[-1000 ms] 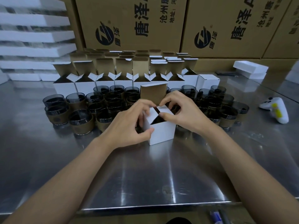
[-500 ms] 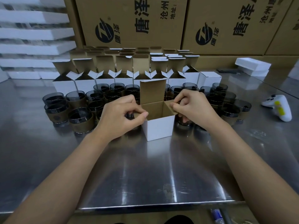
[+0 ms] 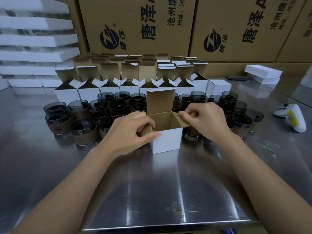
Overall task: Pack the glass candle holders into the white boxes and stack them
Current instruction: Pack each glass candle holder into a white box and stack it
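Left hand (image 3: 130,132) pinching left flap of open white box (image 3: 167,141), right hand (image 3: 204,120) pinching right flap

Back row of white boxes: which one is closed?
The box at the row's right end: flat white top, while the other boxes have flaps up.

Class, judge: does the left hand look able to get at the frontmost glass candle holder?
Likely yes: the candle holder stands unblocked at the front, beside the left hand, which must release the box flap.
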Available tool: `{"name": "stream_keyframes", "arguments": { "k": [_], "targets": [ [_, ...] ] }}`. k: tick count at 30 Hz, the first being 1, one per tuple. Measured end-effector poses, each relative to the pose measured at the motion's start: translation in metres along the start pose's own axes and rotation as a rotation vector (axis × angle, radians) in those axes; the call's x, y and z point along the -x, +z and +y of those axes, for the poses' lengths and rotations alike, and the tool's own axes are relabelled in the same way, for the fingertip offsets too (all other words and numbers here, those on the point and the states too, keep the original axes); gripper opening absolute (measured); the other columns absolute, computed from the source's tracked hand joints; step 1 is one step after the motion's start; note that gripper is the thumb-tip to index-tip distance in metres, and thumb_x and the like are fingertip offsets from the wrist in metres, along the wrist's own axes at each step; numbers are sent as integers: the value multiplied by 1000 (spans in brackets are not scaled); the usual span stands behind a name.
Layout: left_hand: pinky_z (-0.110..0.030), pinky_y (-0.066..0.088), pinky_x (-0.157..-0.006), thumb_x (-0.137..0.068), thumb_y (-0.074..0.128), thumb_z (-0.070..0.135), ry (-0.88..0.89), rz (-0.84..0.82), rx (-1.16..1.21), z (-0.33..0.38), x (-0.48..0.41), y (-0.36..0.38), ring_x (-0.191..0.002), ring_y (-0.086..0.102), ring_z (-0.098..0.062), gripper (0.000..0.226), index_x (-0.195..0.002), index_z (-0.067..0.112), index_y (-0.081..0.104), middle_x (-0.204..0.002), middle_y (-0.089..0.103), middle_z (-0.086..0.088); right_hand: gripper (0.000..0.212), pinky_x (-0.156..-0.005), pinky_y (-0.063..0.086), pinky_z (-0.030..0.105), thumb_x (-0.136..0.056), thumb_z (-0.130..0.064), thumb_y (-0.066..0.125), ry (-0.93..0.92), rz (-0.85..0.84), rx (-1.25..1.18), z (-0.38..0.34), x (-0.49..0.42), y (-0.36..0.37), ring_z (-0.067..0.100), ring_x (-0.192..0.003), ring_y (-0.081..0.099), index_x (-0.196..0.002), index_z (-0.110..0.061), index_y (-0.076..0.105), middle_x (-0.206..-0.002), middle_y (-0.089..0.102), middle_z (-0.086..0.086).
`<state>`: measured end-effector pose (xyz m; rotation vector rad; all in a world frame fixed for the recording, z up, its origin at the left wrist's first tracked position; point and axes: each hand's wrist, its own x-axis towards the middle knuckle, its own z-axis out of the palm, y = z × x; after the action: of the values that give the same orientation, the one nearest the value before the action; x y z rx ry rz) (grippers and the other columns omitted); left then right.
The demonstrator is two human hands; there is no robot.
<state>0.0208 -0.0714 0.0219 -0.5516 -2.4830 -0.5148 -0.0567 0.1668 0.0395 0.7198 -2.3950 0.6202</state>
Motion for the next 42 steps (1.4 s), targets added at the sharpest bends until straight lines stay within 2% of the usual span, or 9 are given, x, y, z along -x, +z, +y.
{"name": "stream_keyframes", "arguments": {
  "k": [3, 6, 13, 21, 26, 30, 32, 37, 42],
  "targets": [
    [-13, 25, -58, -78, 47, 72, 8, 9, -78, 1, -1, 1, -80, 43, 11, 45, -89, 30, 60, -73, 39, 25, 14, -71, 41, 27, -92, -37, 62, -36, -29, 44, 6, -4, -4, 10, -91, 52, -98, -28, 71, -92, 63, -10],
    [-13, 26, -57, -77, 50, 70, 2, 11, -77, 0, -1, 1, -81, 43, 10, 44, -88, 29, 59, -75, 38, 23, 17, -93, 39, 38, -92, -30, 61, -57, -189, 67, 16, -6, -6, 16, -108, 48, -105, -23, 70, -113, 61, -4],
    [-14, 36, -67, -80, 60, 57, 13, -19, 41, 0, 0, 3, -83, 46, 2, 41, -103, 22, 66, -87, 39, 21, 21, -88, 33, 32, -76, -53, 67, -25, -296, 94, 24, -9, -21, 10, -100, 42, -76, -34, 58, -99, 54, -12],
    [-11, 36, -68, -81, 64, 54, -12, -30, 43, -2, 0, 4, -86, 46, 2, 45, -113, 23, 67, -89, 37, 19, 20, -98, 36, 37, -81, -33, 74, -32, -429, -6, 29, -8, -29, 9, -107, 43, -65, -32, 61, -97, 54, -20],
    [-10, 34, -66, -81, 61, 56, -20, -18, -3, 1, 0, 3, -82, 42, 2, 45, -112, 24, 68, -90, 37, 19, 15, -83, 37, 17, -87, -26, 70, 140, -219, -390, 38, -8, -49, 3, -91, 53, -73, -25, 65, -87, 63, -14],
    [-10, 33, -67, -82, 61, 55, -17, -16, 4, 1, -1, 5, -84, 42, 2, 43, -111, 24, 68, -90, 39, 17, 14, -60, 43, 15, -97, -27, 57, 266, 40, -696, 37, -8, -56, 2, -63, 54, -84, -25, 60, -68, 68, -13],
    [-10, 33, -67, -82, 61, 55, -12, -12, -9, 2, -2, 6, -83, 40, 2, 43, -111, 24, 68, -90, 39, 17, 13, -56, 47, 15, -99, -29, 54, 336, 93, -817, 34, -9, -55, 3, -68, 62, -92, -22, 63, -76, 72, -10],
    [-10, 33, -66, -82, 55, 60, 2, 3, -18, 3, -2, 5, -82, 40, 1, 48, -109, 23, 68, -89, 38, 18, 22, -83, 54, 22, -97, -3, 49, 381, -86, -1206, 30, -11, -51, 18, -109, 66, -109, -8, 67, -105, 73, 2],
    [-10, 33, -66, -82, 55, 60, -4, -3, -17, 4, -3, 5, -82, 40, 1, 48, -109, 24, 68, -89, 39, 16, 32, -71, 51, 13, -95, 3, 52, 255, -83, -1257, 17, -9, -49, 10, -94, 68, -123, -7, 62, -108, 73, 6]
  ]
}}
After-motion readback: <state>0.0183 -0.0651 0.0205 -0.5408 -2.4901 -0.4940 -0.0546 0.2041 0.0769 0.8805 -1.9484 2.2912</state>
